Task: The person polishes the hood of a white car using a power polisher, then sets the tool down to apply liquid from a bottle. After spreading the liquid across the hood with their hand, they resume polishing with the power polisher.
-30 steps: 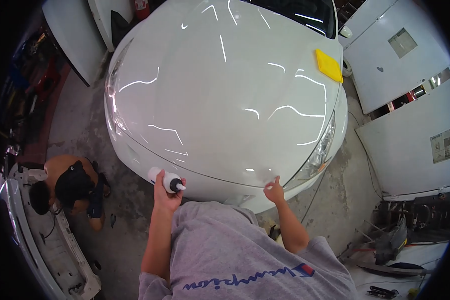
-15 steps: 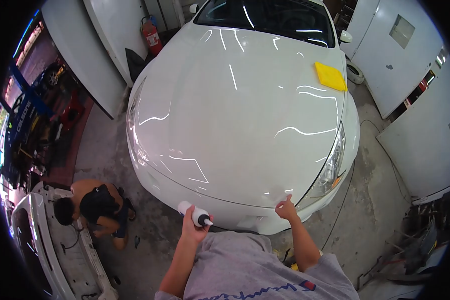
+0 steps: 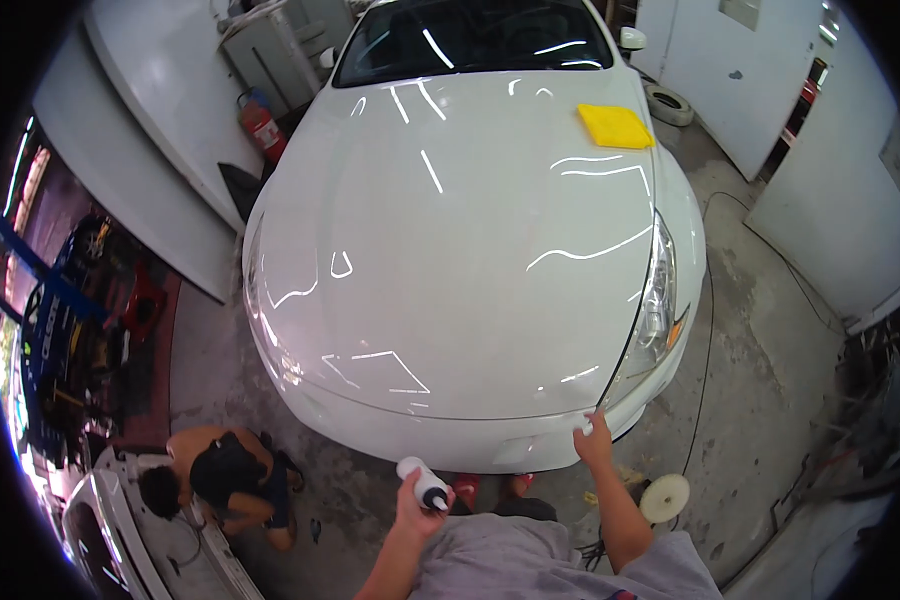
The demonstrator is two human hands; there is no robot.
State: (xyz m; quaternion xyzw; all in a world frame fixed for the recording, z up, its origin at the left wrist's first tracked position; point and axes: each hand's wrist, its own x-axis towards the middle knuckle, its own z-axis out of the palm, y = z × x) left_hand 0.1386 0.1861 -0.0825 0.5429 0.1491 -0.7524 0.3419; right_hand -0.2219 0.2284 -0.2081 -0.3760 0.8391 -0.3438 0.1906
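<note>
My left hand [image 3: 417, 512] is wrapped round a white squeeze bottle [image 3: 414, 470] with a black cap and a pale nozzle, tilted toward the lower right in front of the car's bumper. Near the front corner of the white hood [image 3: 450, 300], below the headlight [image 3: 658, 300], my right hand [image 3: 594, 440] is closed with its fingers bent. A small whitish spot shows at those fingers; I cannot tell what it is. Folded on the hood's far right side lies a yellow cloth [image 3: 615, 127].
A round pale pad [image 3: 665, 497] is by my right forearm. A cable [image 3: 708, 340] runs along the floor at right. To the left, a person [image 3: 225, 480] crouches beside a white car body part [image 3: 160, 530]. A fire extinguisher [image 3: 262, 128] stands behind the car.
The camera view has shifted. My right hand has drawn back from the hood surface to beside its front edge, its index finger no longer pointing onto it. The bottle stays in my left hand.
</note>
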